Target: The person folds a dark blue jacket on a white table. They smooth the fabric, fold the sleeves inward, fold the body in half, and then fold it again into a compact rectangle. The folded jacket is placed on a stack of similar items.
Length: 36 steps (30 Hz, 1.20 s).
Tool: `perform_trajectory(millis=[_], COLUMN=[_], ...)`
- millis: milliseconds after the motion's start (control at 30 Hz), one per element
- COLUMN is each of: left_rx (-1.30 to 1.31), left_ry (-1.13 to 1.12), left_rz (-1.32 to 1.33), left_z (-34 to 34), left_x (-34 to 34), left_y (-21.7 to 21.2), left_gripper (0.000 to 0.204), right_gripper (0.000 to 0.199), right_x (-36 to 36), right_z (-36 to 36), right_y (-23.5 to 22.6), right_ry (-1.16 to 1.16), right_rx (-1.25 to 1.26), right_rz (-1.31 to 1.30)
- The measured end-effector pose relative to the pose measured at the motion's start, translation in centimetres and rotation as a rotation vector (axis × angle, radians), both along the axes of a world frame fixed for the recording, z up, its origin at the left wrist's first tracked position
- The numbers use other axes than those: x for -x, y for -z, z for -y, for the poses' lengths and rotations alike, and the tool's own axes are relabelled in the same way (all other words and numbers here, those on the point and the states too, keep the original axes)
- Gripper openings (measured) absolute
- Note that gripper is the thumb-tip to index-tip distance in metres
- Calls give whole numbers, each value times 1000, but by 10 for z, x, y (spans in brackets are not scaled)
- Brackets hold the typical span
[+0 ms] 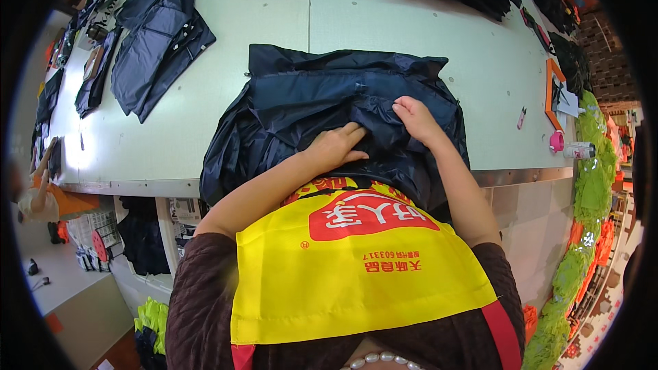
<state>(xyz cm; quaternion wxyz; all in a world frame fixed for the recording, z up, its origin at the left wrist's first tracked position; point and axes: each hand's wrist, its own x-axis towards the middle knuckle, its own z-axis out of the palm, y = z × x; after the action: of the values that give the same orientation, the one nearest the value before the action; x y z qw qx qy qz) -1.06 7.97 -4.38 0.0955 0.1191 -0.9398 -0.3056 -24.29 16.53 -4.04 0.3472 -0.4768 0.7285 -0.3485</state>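
Pressing flat, left hand (pixel 337 145) open on navy garment (pixel 322 99), right hand (pixel 414 118) fingers curled, pinching its fabric

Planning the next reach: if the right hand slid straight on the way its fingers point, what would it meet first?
The right hand points up-left across the dark garment; it would likely meet more of its folds first, then bare table, though depth is unclear.

Both hands (pixel 373 133) rest on the garment (pixel 343 109), cut pieces (pixel 154 48) lying left on the table (pixel 274 14).
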Motion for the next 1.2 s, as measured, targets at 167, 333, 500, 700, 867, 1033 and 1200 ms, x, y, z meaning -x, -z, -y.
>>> perform_trajectory(millis=[167, 333, 500, 700, 867, 1033, 1200], left_rx=[-49, -51, -192, -476, 232, 351, 431], left_ry=[-19, 113, 446, 141, -14, 68, 110], left_rz=[-35, -261, -121, 65, -50, 225, 415], left_z=[3, -7, -30, -12, 12, 16, 12], left_x=[13, -7, -19, 1, 35, 12, 5], left_y=[28, -45, -113, -128, -72, 19, 4], left_gripper=[33, 19, 20, 25, 48, 84, 92], right_gripper=[24, 26, 28, 39, 69, 41, 51], right_x=[-4, 39, 44, 30, 20, 11, 75], right_z=[10, 19, 30, -3, -42, -94, -77], right_y=[16, -7, -46, -62, -46, -3, -34], right_ry=[1, 35, -240, -143, -70, 79, -9], right_rx=[-44, 185, 117, 170, -68, -23, 126], right_rz=[-396, -453, -400, -276, 215, -246, -689])
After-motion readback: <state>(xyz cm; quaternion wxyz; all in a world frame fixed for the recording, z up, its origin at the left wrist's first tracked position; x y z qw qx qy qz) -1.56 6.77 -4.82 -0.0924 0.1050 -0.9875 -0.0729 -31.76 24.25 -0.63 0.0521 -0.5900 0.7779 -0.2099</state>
